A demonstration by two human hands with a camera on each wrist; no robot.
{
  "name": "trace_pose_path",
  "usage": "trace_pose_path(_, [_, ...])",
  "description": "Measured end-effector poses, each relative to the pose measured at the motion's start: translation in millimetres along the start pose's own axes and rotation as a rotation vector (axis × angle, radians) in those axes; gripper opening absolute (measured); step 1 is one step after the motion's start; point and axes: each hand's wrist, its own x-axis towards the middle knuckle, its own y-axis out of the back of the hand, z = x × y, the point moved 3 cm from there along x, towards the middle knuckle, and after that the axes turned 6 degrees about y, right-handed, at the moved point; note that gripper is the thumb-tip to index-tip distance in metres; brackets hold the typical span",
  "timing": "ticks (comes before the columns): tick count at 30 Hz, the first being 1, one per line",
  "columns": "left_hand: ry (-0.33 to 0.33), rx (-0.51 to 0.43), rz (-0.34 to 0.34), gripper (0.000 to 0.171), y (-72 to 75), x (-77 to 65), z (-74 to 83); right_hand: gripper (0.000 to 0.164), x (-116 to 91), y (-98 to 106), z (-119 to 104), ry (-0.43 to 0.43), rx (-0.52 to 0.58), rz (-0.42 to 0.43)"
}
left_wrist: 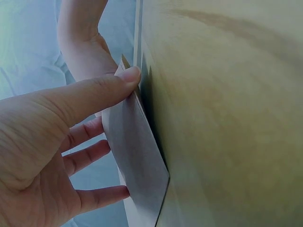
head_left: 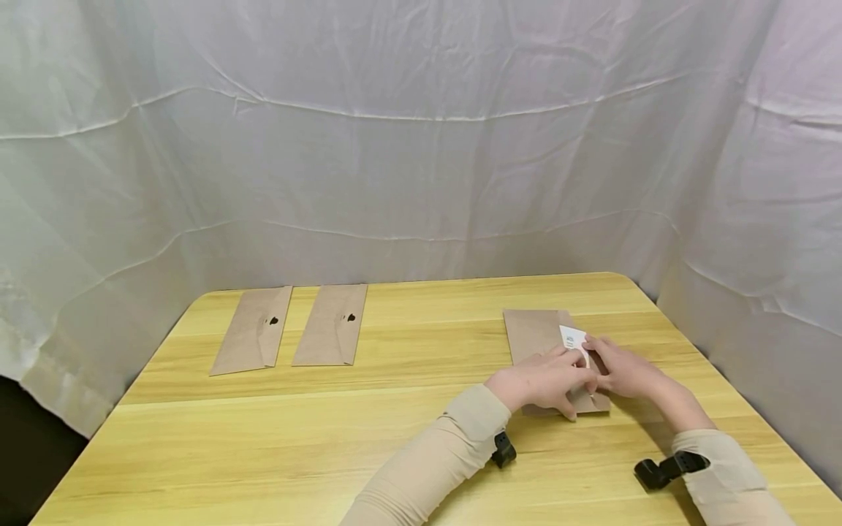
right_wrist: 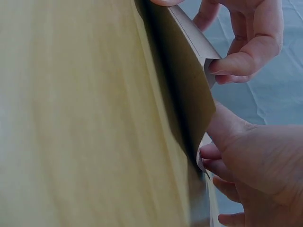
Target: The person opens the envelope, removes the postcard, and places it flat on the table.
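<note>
And here's the curtain [head_left: 427, 168], pale and creased, the biggest thing in the scene, hanging behind the table and down both sides of it. Below it, the table [head_left: 263, 446], yellow wood with long streaks of grain, spreads right across. Two beige sleeves reach in over the near side: the left sleeve [head_left: 414, 467] from the bottom middle, the right sleeve [head_left: 737, 478] from the bottom right corner. Now the brown envelopes! The held envelope [head_left: 531, 332] is over on the right part of the table, beneath both hands, one edge raised with dark shadow under it in the wrist views. Well apart on the left, near the far edge, the outer envelope [head_left: 243, 340] and the inner envelope [head_left: 325, 329] lie flat, side by side with a narrow gap between. To the hands: the left hand [head_left: 542, 376] is gripping the held envelope, thumb along its near edge, other fingertips against the top face. Facing it, the right hand [head_left: 625, 369] bends in from the right side, and it seems to be pinching the white paper [head_left: 571, 335], though the overlapping fingers make that hard to read. That paper, printed with small dark marks, shows at the held envelope's right side. A black wrist camera [head_left: 504, 449] sits on the left sleeve, another on the right. Smallest of all, a black spot [head_left: 274, 321] marks the outer envelope, with a matching one on the inner.
</note>
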Motion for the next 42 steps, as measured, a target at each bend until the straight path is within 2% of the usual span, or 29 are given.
trace_pose_path(5, [0.005,0.002,-0.014,0.044,-0.3,0.3,0.0,0.073,-3.3,4.8,0.9,0.006,-0.015,0.019])
trace_pose_path(11, [0.005,0.007,-0.024,0.045,-2.0,1.9,-0.1,0.078,-6.8,8.8,5.5,0.026,0.025,0.01])
trace_pose_path(22, [-0.007,-0.016,-0.016,0.042,-1.6,1.0,-0.3,0.082,-3.4,18.7,16.7,-0.047,0.079,-0.055])
trace_pose_path(27, [-0.003,-0.02,-0.019,0.043,-1.5,1.6,0.3,0.081,3.4,25.9,17.6,-0.047,0.063,-0.033])
trace_pose_path(32, [0.008,-0.016,-0.028,0.044,-2.0,2.0,0.4,0.087,13.5,27.5,15.0,-0.054,0.028,-0.018])
trace_pose_path(42, [0.011,-0.035,-0.028,0.042,-0.3,0.4,1.7,0.079,26.6,24.3,13.9,-0.062,-0.044,-0.001])
